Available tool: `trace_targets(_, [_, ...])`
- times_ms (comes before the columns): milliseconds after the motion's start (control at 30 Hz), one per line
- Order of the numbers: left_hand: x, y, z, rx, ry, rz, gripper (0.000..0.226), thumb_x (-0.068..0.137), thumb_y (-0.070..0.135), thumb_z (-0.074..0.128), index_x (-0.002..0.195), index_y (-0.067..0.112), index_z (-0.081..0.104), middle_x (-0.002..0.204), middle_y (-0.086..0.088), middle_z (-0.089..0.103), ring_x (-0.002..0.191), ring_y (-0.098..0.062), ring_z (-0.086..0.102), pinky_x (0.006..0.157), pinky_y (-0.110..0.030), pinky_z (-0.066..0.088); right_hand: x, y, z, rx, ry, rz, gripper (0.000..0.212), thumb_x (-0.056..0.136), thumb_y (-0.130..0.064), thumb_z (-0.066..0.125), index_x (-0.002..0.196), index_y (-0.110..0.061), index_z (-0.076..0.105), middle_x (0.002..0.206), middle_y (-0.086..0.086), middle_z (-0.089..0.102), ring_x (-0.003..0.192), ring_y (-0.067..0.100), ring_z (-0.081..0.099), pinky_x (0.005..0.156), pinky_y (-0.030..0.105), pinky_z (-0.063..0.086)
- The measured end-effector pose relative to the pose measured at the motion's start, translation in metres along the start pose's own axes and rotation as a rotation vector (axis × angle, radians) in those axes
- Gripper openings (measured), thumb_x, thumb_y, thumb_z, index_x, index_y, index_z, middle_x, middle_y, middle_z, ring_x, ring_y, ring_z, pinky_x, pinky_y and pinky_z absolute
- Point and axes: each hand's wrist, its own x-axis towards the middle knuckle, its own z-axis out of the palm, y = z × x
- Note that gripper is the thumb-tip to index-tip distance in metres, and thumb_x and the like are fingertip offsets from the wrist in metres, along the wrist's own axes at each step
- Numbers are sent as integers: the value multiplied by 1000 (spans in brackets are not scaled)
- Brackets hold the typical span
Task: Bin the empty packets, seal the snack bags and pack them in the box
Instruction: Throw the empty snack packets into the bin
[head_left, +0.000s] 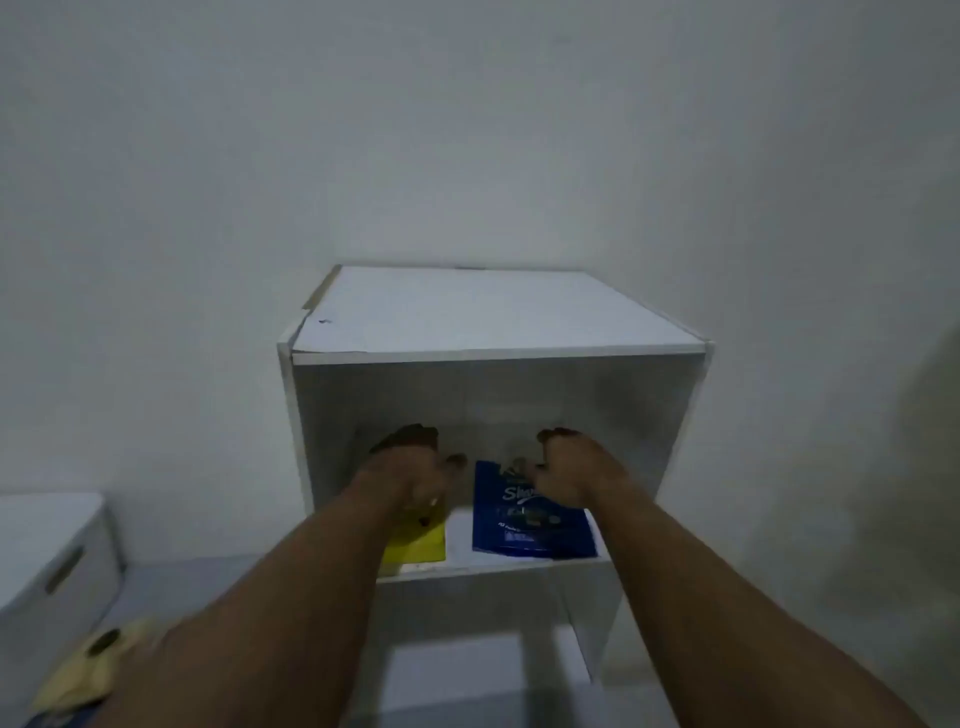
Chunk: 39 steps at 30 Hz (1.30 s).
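Note:
A white shelf unit (493, 312) stands against the wall with one open compartment. A yellow packet (423, 543) lies flat on its shelf at the left, and a blue snack bag (530, 530) lies to its right. My left hand (410, 470) reaches into the compartment above the far end of the yellow packet, which it partly hides. My right hand (574, 473) is over the top edge of the blue snack bag, thumb near that edge. On both hands the fingers bend downward with a wide gap to the thumb, and I see nothing gripped.
A white box (52, 561) with a handle slot stands at the lower left. Beside it lies a pale yellow packet (88, 670) on something blue. Below the shelf is a second open compartment (467, 675). Plain walls close in behind and to the right.

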Motion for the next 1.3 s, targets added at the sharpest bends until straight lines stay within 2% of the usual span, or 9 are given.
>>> trace_targets(100, [23,-4,16,24,-23,-86,69,97,56,42,153,19,26,160,-6,25,144,-26,29,116,-38,28,24,18,12,-28,-113,38,71,97,-57,44,149,-10,34,152,11,39,133,27,42,107,32,37])
trace_targets(267, [42,-12,38,89,-121,-182,76,95,36,54,157,23,12,163,-5,14,147,-28,22,117,-39,29,57,44,39,-99,-264,55,68,90,-55,55,144,-15,40,142,8,44,122,26,49,96,32,44])
trace_targets(433, [58,-15,47,57,-173,-290,85,90,58,51,157,32,6,164,-7,7,146,-36,20,115,-47,30,74,55,53,-17,-322,59,72,84,-57,62,140,-17,43,137,8,46,114,25,53,86,32,48])
trace_targets(567, [71,-11,47,130,-229,-355,97,82,73,50,157,31,4,164,-10,5,145,-38,22,115,-47,31,83,59,47,30,-323,41,96,76,-61,72,150,-17,30,147,9,41,128,28,46,97,35,46])
trace_targets(700, [78,-2,49,74,-206,-343,95,83,62,62,156,27,13,161,-11,13,141,-35,32,108,-40,41,87,62,43,64,-320,38,107,72,-59,78,154,-17,24,153,10,33,136,30,38,108,40,41])
trace_targets(933, [79,-6,40,-259,-3,-293,94,80,25,79,154,28,21,156,-13,21,138,-36,35,96,-38,47,91,56,46,87,-336,85,79,73,-46,82,136,-16,44,131,8,54,117,25,53,96,38,50])
trace_targets(1067, [72,-9,29,-362,71,-276,95,75,14,81,152,27,28,152,-15,31,136,-36,38,98,-34,44,91,52,39,56,-300,63,47,90,-30,65,131,-15,48,130,9,55,110,25,57,93,37,53])
trace_targets(1200, [61,-5,12,-387,158,-234,80,71,5,78,140,26,44,134,-13,49,120,-34,52,84,-30,49,80,48,18,53,-232,50,49,93,-29,57,139,-20,44,137,7,53,119,27,55,102,39,45])
trace_targets(1300, [48,5,-3,-373,216,-202,69,75,2,67,136,26,46,129,-13,53,117,-32,55,89,-32,51,68,42,1,40,-164,35,55,91,-27,58,143,-26,42,141,6,51,123,27,54,101,34,45])
